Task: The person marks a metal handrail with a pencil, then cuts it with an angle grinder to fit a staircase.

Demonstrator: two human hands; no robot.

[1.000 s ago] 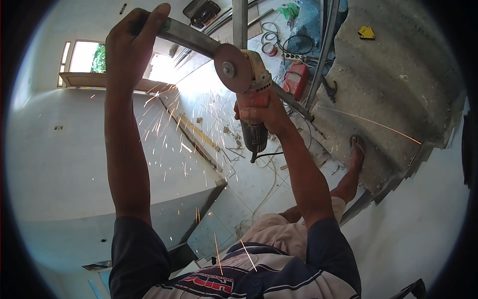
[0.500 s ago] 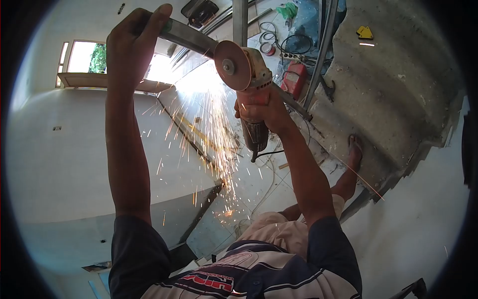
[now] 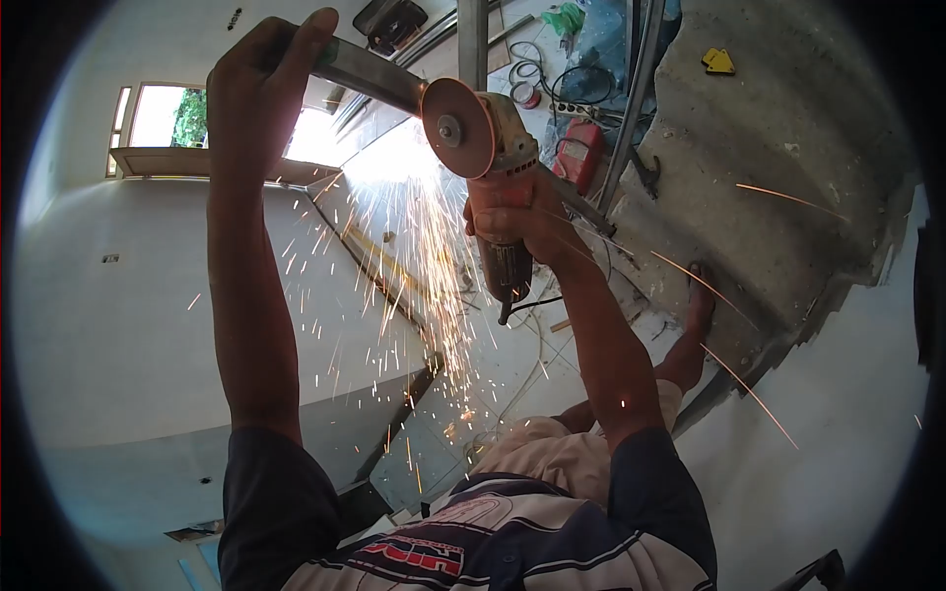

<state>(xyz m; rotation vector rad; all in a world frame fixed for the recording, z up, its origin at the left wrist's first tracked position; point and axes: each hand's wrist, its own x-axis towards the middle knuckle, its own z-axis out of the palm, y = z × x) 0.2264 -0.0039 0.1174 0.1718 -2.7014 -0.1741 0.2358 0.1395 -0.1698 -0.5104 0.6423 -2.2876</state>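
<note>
My right hand (image 3: pixel 517 219) is wrapped round the body of an angle grinder (image 3: pixel 506 264), held upright with its head at the top. The reddish-brown disc (image 3: pixel 471 141) touches the end of a square metal tube (image 3: pixel 374 77), and bright sparks (image 3: pixel 434 246) pour downward from there. Closed on the far left end of that tube is my left hand (image 3: pixel 258 84), thumb uppermost. Behind the disc stands another metal tube (image 3: pixel 473 44). A further metal bar (image 3: pixel 581 204) runs down to the right behind the grinder.
Concrete steps (image 3: pixel 749 177) rise on the right, with a yellow magnetic welding square (image 3: pixel 718 62) on one and my foot (image 3: pixel 701 286) lower down. A red machine (image 3: pixel 577 156), a power strip (image 3: pixel 574 108) and cables lie on the floor. A black case (image 3: pixel 389 25) sits at the back.
Both hands keep nearly the same place, and the disc still meets the tube. The spark stream looks wider, and more stray sparks fly over the steps on the right.
</note>
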